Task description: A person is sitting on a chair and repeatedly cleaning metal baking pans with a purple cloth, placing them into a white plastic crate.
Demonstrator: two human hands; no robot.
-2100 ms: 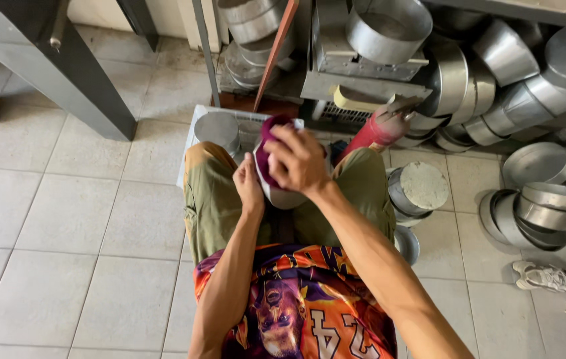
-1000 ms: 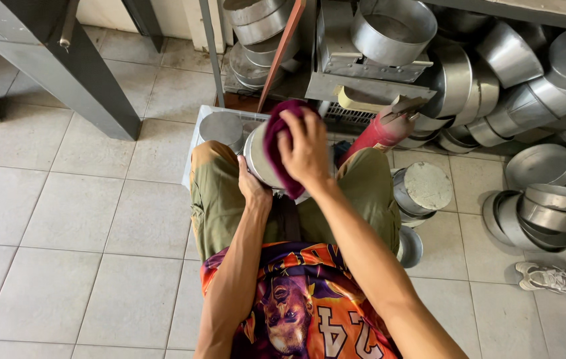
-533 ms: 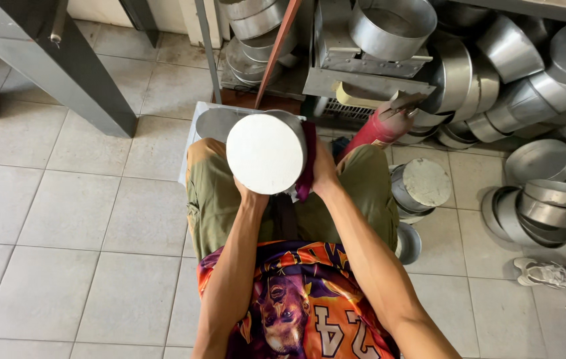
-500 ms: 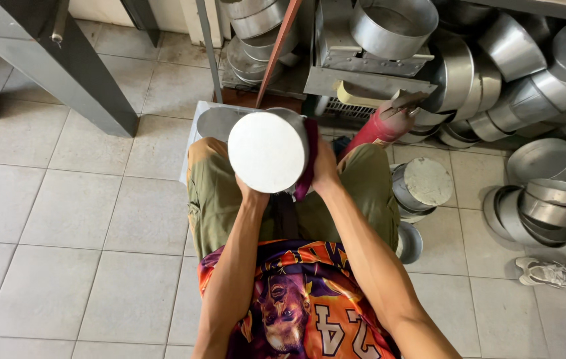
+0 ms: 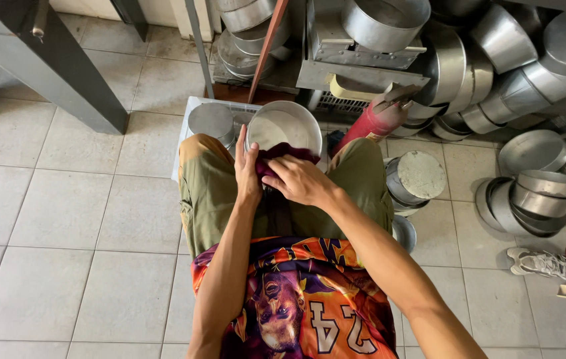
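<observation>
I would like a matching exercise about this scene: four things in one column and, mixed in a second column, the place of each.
Things:
1. round metal pan
2. dark red cloth
3. white shoe
4. red cylinder

Places:
A. on the floor tiles at the right
B. leaning beside the right knee
C. under the right hand
D. held at its rim by the left hand

Pairs: 1-D, 2-C, 3-A, 4-B

Bright even daylight, soft shadows, mild glare on metal pans (image 5: 536, 159), sharp focus, slight wide-angle bend.
</observation>
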